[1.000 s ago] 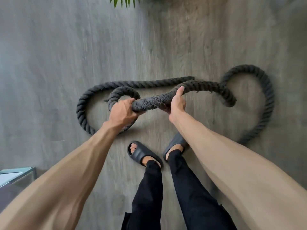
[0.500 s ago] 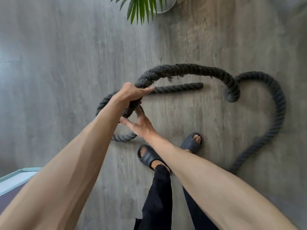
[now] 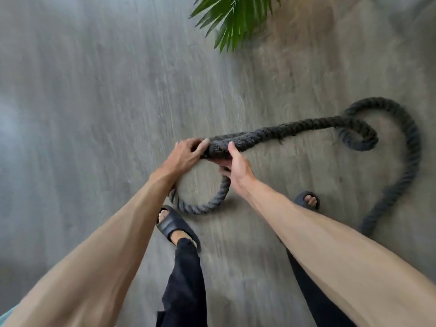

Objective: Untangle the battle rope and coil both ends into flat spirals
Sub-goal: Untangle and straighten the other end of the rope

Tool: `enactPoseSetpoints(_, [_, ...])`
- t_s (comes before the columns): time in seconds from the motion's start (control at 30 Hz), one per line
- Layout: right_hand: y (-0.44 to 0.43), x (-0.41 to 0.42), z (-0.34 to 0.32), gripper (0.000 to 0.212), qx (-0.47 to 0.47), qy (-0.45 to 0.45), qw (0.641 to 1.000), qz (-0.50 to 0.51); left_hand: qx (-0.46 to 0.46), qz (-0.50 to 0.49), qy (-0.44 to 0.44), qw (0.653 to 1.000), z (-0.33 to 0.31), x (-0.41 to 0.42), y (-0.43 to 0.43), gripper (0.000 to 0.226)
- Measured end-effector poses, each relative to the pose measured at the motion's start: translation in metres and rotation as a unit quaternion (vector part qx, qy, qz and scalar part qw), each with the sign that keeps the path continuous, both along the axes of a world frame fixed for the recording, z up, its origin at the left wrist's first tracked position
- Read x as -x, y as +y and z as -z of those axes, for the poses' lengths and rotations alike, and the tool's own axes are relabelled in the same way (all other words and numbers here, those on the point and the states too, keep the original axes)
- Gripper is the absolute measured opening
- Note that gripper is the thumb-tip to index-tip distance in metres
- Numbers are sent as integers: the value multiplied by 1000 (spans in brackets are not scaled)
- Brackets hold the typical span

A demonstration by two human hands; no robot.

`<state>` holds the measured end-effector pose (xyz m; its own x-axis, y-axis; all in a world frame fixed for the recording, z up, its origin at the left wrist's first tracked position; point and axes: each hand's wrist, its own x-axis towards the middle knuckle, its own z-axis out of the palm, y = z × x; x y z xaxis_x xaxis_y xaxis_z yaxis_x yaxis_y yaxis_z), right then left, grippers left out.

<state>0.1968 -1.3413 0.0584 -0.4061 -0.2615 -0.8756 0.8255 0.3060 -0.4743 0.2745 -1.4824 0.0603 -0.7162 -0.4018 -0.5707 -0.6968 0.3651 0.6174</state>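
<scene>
Black slides standing on the grey wood floor. Just ahead, a small rope loop is lying on the floor. Left hand and right hand are both curled around the battle rope, lifting it above that loop. Beyond, it's curling rightward into a wide floor loop. Palm fronds are hanging in farthest out.

right hand: back on the rope, gripping beside left hand
rope: left loop smaller, now near the left slipper
</scene>
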Motion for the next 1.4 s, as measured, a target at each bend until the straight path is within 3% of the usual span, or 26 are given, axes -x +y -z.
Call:
enactPoseSetpoints(0.17, [-27,-14,7,50,-14,-3,998,67,101,241,32,965,24,-11,-39,56])
enactPoseSetpoints(0.23, [-30,-18,8,52,-27,-10,995,91,156,298,54,940,23,-14,-50,51])
enactPoseSetpoints(0.3, [-34,-28,4,54,-31,-11,991,126,224,320,55,919,21,-15,-49,50])
enactPoseSetpoints(0.4, [-34,-53,-1,48,-64,13,990,122,275,292,-37,915,15,-16,-43,57])
enactPoseSetpoints(0.47, [-25,-74,2,39,-95,23,994,53,250,267,-100,925,11,-14,-45,66])
enactPoseSetpoints(0.6, [-8,-118,5,26,-89,-117,987,66,137,145,-214,956,1,-1,-59,79])
enactPoseSetpoints(0.77, [-10,-167,10,29,-73,-200,974,73,-37,-11,-253,967,1,6,-75,61])
enactPoseSetpoints(0.87, [-25,-189,24,54,-15,-286,935,208,-135,-62,-273,950,16,6,-92,42])
enactPoseSetpoints(1.0, [-71,-205,52,69,31,-325,863,386,-226,-60,-346,909,30,10,-131,40])
enactPoseSetpoints(1.07, [-100,-209,70,70,49,-319,816,480,-247,-50,-377,892,35,7,-160,40])
enactPoseSetpoints(1.2, [-152,-210,103,64,82,-294,757,578,-243,-30,-402,882,54,7,-207,39])
enactPoseSetpoints(1.4, [-186,-235,116,50,140,-264,707,641,-267,-3,-454,850,68,-16,-225,32])
